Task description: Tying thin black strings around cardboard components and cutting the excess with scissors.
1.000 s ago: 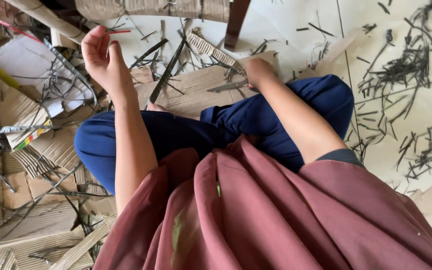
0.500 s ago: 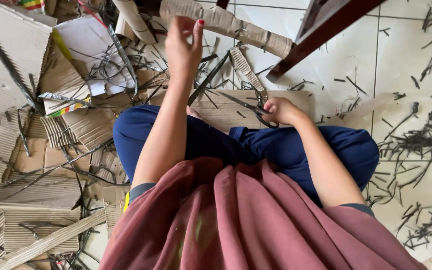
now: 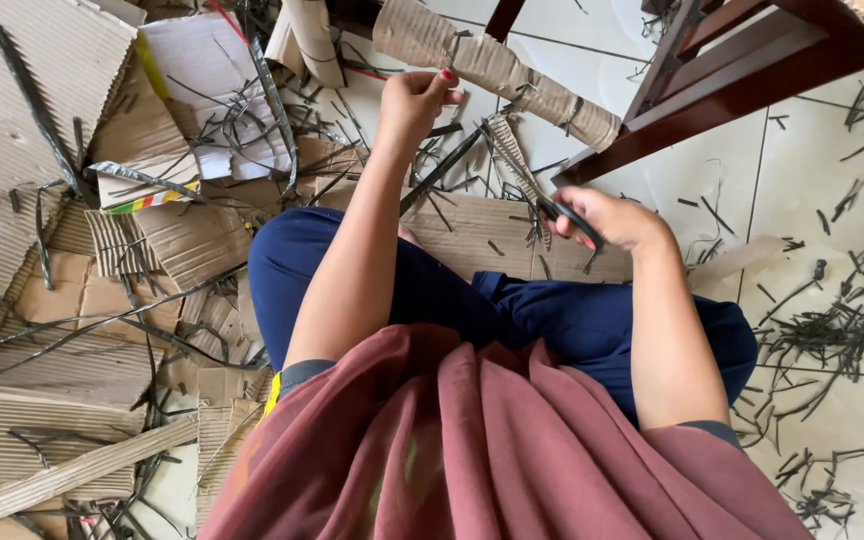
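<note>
I sit cross-legged on the floor in blue trousers (image 3: 572,320) and a maroon garment. My left hand (image 3: 414,102) is stretched forward, its fingers curled on the lower edge of a rolled tube of corrugated cardboard (image 3: 512,72) that lies across the floor ahead. My right hand (image 3: 617,220) rests above my right knee and grips black-handled scissors (image 3: 564,212). A narrow ribbed cardboard strip (image 3: 510,155) rises from the scissors' blades. A flat cardboard sheet (image 3: 472,235) lies in front of my legs.
Dark wooden chair legs (image 3: 722,85) cross the upper right. Corrugated cardboard sheets (image 3: 12,150) and white paper (image 3: 202,70) pile up on the left. Thin dark offcut strips (image 3: 822,330) litter the white tiled floor on the right.
My left hand has moved forward and to the right, from open air onto the cardboard roll. My right hand has kept the scissors and shifted right. The view has swung toward the chair.
</note>
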